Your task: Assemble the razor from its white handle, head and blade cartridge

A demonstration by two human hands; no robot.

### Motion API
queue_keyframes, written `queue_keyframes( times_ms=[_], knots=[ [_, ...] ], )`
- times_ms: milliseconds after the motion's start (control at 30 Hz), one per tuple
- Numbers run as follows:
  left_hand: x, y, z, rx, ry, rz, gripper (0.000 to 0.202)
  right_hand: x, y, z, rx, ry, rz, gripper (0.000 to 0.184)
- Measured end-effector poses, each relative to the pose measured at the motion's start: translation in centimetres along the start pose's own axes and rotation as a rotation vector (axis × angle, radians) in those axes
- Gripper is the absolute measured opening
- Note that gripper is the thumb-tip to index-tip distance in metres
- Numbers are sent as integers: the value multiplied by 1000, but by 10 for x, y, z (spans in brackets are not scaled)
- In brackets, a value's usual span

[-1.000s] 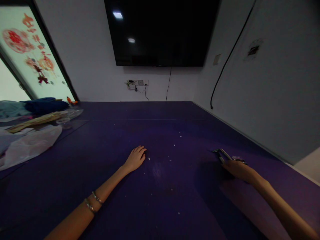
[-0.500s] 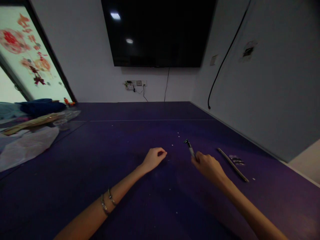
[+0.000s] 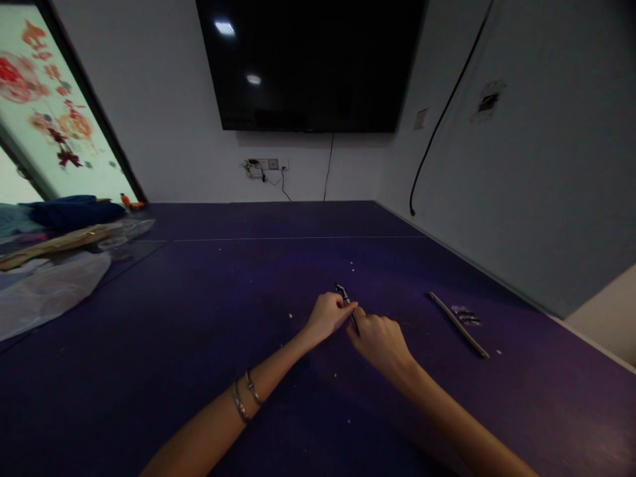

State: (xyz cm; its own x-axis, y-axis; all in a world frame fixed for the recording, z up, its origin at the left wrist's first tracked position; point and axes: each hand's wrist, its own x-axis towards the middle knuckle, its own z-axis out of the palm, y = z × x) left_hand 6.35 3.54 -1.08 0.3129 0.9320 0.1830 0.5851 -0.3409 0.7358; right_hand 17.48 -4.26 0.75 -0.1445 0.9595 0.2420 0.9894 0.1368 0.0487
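Note:
My right hand [image 3: 381, 341] is closed around the grey handle of a slim razor-like tool [image 3: 346, 298], whose small dark angled head points up and away from me. Right beside it, my left hand [image 3: 328, 315] has thumb and forefinger pinched together, with the thumb tip crossing in front of the tool's shaft. Whatever sits inside that pinch is too small or hidden to make out. Both hands are just above the dark purple tabletop [image 3: 223, 371]. Two bracelets [image 3: 247, 396] circle my left forearm.
To the right lie a thin brownish stick [image 3: 458, 324] and a small clear packet with dark pieces [image 3: 466, 315]. Tiny white scraps dot the surface. Plastic sheeting [image 3: 59, 291] and blue cloth [image 3: 74, 212] are piled at the left. A black cable [image 3: 442, 126] hangs along the right wall.
My right hand has brought the razor-like tool leftward, and my left hand has moved right, so the two now meet. Earlier they were apart.

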Motion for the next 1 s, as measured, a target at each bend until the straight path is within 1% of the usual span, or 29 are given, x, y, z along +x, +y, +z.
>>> queue_keyframes(
  times_ms=[100, 167, 233, 300, 400, 533, 633, 767, 900, 1000],
  knots=[
    [2, -1, -1, 183, -56, -21, 36, -1, -2, 1, 21, -20, -50, 31],
    [4, -6, -7, 296, -101, -21, 33, -4, 0, 1, 45, -38, -96, 30],
    [8, -13, -16, 349, -138, -29, 30, -7, 7, 1, 47, -53, -104, 32],
    [12, -24, -27, 396, -175, -50, 24, -10, 21, 2, 26, -60, -65, 32],
    [17, -40, -42, 467, -257, -87, 15, -11, 55, 6, -6, -81, 36, 30],
    [19, -54, -53, 532, -307, -123, 17, -8, 114, 15, -22, -117, 175, 33],
    [19, -58, -53, 561, -302, -140, 21, -7, 154, 21, -21, -162, 278, 32],
    [19, -59, -49, 583, -286, -155, 25, -11, 194, 26, 21, -196, 411, 32],
    [15, -57, -45, 600, -264, -164, 28, -17, 227, 33, 59, -234, 465, 34],
    [12, -55, -43, 614, -248, -177, 31, -18, 250, 44, 117, -236, 443, 31]
  ],
)
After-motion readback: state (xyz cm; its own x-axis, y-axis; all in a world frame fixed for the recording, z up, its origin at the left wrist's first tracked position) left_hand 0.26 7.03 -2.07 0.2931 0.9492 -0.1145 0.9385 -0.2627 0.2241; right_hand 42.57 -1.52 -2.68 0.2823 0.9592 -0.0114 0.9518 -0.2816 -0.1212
